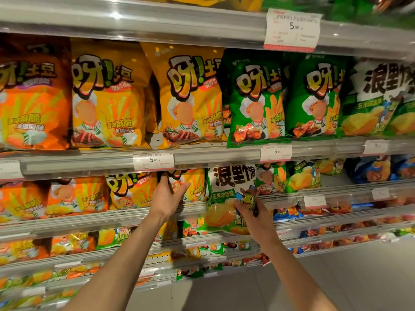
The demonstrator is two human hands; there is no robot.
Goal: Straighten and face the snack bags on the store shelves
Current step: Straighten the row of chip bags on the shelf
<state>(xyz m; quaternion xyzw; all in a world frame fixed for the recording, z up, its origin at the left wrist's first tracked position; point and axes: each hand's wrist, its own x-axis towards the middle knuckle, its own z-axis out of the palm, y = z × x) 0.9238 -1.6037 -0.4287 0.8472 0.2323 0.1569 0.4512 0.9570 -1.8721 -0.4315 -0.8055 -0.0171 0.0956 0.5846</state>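
two bare hands of yours reach into the second shelf from the eye-level row. your left hand has its fingers tucked behind the top edge of a yellow snack bag, thumb spread out across the front, so it grips that bag where it stands on the shelf rail. your right hand is curled round the right side of a green-and-white chip bag, fingers pinching the edge over the cartoon turtle print; the bag hangs out in front of the rail, tilted, its lower end dipping below the shelf lip. the two bags sit just beside each other, the yellow one further back.

above them, the eye-level shelf holds upright bags facing out: an orange bag at the left, two yellow bags next, two green bags leaning slightly, then a white-topped chip bag at the right. price tags hang on the rail fronts. lower shelves are blurred.
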